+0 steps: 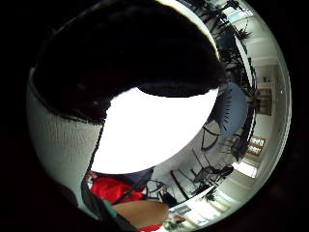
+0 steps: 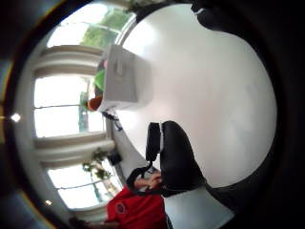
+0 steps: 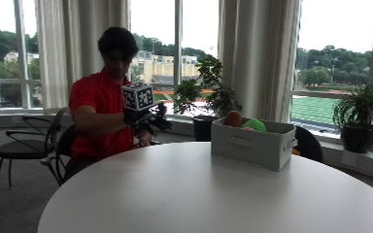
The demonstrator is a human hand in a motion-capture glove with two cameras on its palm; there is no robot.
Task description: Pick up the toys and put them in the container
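Fingers: the gloved right hand's fingers (image 3: 157, 122) hang loosely curled, grasping nothing.
Hand: the right hand (image 3: 146, 121) hovers above the table (image 3: 193, 194) edge.
Toys: an orange toy (image 3: 233, 118) and a green toy (image 3: 254, 124) sit in the grey container (image 3: 251, 144).
Advice: none looks left; lower the hand.

The toys (image 3: 243, 122) are mostly buried in the bin (image 3: 251, 144), only the tops poke out, and the gloved hand (image 3: 149, 119) is too blurry to read its fingers.
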